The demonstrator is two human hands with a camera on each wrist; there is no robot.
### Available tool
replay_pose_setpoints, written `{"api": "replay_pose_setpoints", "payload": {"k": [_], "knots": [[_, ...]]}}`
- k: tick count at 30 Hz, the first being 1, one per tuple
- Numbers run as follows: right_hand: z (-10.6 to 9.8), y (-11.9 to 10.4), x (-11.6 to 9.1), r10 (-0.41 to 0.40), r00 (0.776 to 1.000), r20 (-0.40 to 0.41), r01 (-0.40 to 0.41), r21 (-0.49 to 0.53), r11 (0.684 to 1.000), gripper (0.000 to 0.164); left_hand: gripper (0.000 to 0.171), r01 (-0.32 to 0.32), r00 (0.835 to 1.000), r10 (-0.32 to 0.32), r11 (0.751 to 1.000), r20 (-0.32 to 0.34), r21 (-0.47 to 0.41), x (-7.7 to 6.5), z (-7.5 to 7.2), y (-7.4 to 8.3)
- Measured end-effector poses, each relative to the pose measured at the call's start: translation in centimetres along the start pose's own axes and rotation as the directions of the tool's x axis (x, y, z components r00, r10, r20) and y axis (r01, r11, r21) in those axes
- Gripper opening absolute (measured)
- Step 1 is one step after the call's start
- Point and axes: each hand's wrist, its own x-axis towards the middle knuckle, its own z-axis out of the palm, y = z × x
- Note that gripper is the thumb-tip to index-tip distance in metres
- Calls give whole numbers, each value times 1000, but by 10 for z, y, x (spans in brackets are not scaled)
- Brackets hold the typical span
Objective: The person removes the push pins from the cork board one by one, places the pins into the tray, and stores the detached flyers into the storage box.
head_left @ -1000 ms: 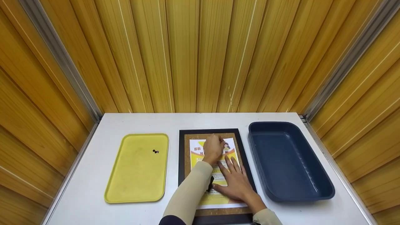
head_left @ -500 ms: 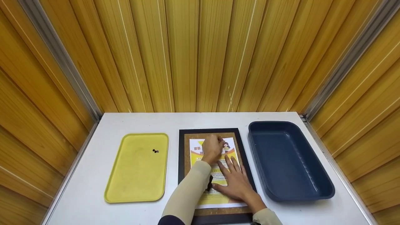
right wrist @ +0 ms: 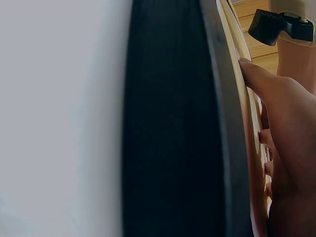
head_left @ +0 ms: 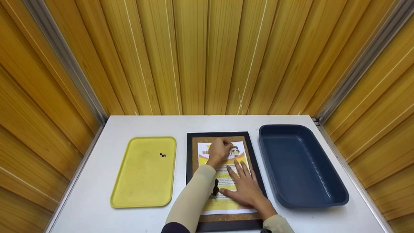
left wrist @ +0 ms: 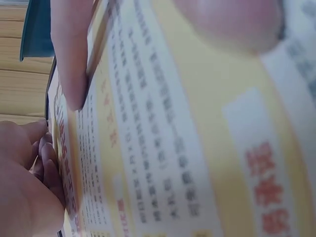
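Observation:
A printed yellow and white sheet (head_left: pixel 223 204) lies on a cork board (head_left: pixel 226 217) with a black frame (head_left: pixel 233 225). My left hand (head_left: pixel 218 151) is near the sheet's top edge, fingers curled and fingertips pinched together against it; what sits between them is hidden. The left wrist view has this curled hand (left wrist: pixel 27 177) at the left. Below it in the head view, my right hand (head_left: pixel 245 189) presses flat on the sheet with its fingers spread. From the right wrist, the thumb (right wrist: pixel 261 81) touches the sheet beyond the frame's edge.
To the left lies a yellow tray (head_left: pixel 142 181) bearing a few tiny black pieces (head_left: pixel 162 155). A deep navy bin (head_left: pixel 297 168) stands at the right. Wood-pattern walls (head_left: pixel 207 58) surround the white table (head_left: pixel 81 181). A black wrist camera (head_left: pixel 215 187) hangs beneath my left forearm.
My left wrist has turned slightly leftward, while its fingertips stay near the same spot on the sheet. The right hand holds its place. The head view has shifted a little.

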Motion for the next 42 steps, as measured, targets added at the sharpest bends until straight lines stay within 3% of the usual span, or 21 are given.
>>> {"api": "replay_pose_setpoints", "payload": {"k": [5, 12, 21, 30, 35, 42], "knots": [[1, -1, 0, 0, 1000, 0, 0, -1, 1000, 98, 11, -5, 1000, 5, 1000, 6, -15, 1, 0, -2], [1, -3, 1, 2, 1000, 3, -2, 11, 1000, 98, 9, -1, 999, 5, 993, 31, -119, 2, -3, -10], [2, -2, -2, 2, 1000, 3, -2, 7, 1000, 98, 12, -78, 995, 94, 951, 41, -299, -5, -20, -17], [0, 1, -3, 22, 1000, 6, -23, 23, 999, 99, 13, -154, 979, 193, 914, 67, -376, -13, -74, -5], [0, 2, -1, 13, 1000, 5, -13, 10, 1000, 99, 14, -222, 968, 248, 897, 21, -382, -13, -109, -7], [0, 1, 1, -4, 1000, -4, 4, 12, 1000, 100, 12, -207, 978, 196, 899, -70, -385, -14, -151, -28]]}}
